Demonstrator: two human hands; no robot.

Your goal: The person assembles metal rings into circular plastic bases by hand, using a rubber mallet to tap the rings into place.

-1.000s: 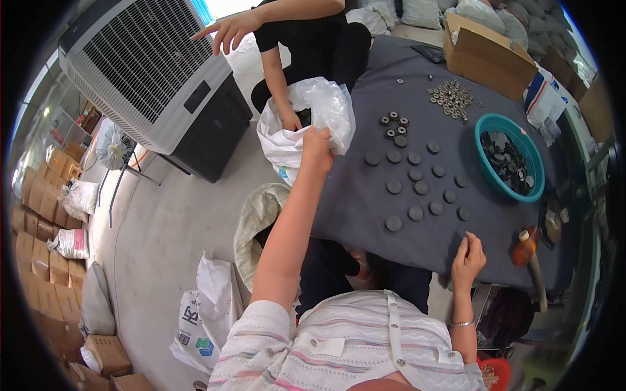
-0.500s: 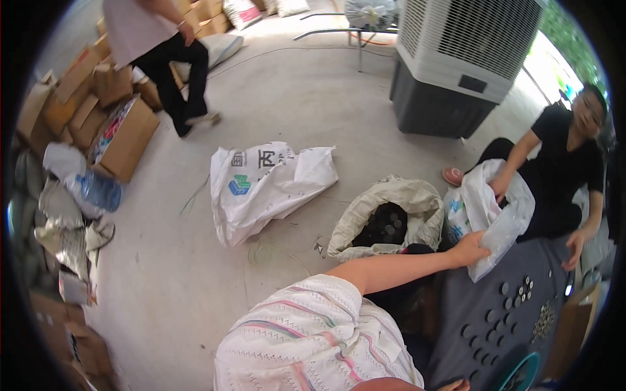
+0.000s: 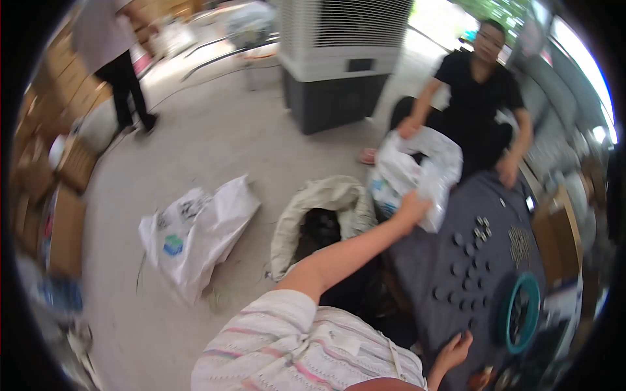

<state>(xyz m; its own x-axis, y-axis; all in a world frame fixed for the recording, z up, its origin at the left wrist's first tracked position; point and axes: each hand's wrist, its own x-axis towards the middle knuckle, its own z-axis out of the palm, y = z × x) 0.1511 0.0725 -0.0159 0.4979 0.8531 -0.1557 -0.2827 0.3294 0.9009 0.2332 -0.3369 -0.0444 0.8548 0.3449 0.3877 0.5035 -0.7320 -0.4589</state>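
Observation:
My left hand [image 3: 413, 210] reaches across and grips the near rim of a white plastic bag [image 3: 427, 146], whose mouth stands open. Dark contents show inside the bag. A seated person in black has a hand [image 3: 411, 126] on its far rim. My right hand [image 3: 452, 352] is low over the grey cloth [image 3: 424, 260], its fingers curled; what they hold, if anything, is too blurred to make out. Beside its fingertips lies a small dark disc [image 3: 473, 323]. Several more dark round pieces [image 3: 467, 283] lie on the cloth, with lighter ring-shaped ones [image 3: 483, 228] beyond them.
A pale sack [image 3: 285, 225] of dark pieces stands left of the cloth. A teal-rimmed basin [image 3: 533, 313] and a pile of small tan pieces [image 3: 520, 244] are at right. White woven sack [image 3: 202, 228], air cooler [image 3: 332, 98], cardboard boxes [image 3: 66, 228] and a standing person [image 3: 107, 39] surround.
My view has swung to the right, so the scene sits further left. My right hand has come more fully into view. My left hand still grips the plastic bag.

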